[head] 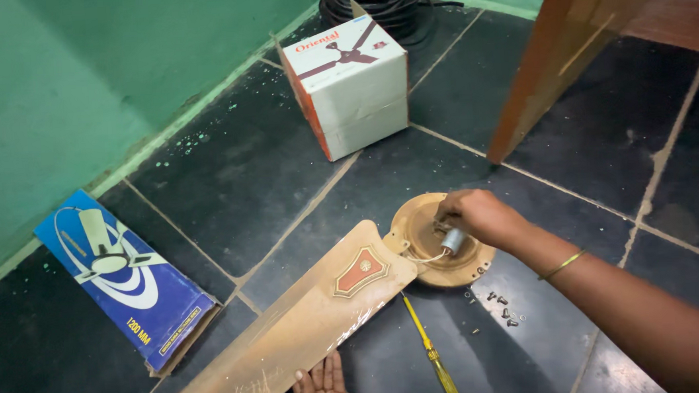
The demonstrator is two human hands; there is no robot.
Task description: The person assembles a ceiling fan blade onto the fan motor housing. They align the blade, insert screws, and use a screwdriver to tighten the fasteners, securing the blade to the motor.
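Right hand (478, 215) is down on the round tan fan motor housing (439, 241) out on the dark tiled floor (253, 178), fingers curled and pinching at the small silver cylinder (452, 240) sitting on its top, thin wires trailing off it! Left hand (323, 388) lies flat, fingers spread, at the bottom edge of the view, pressing the plastic-wrapped tan fan blade (292, 327) that runs from the housing toward the lower left corner. A yellow-handled screwdriver (431, 352) lies just beside that blade, loose screws (499, 307) scatter near the housing, a blue carton (127, 280) rests by the green wall, a white carton (347, 81) stands farther back.
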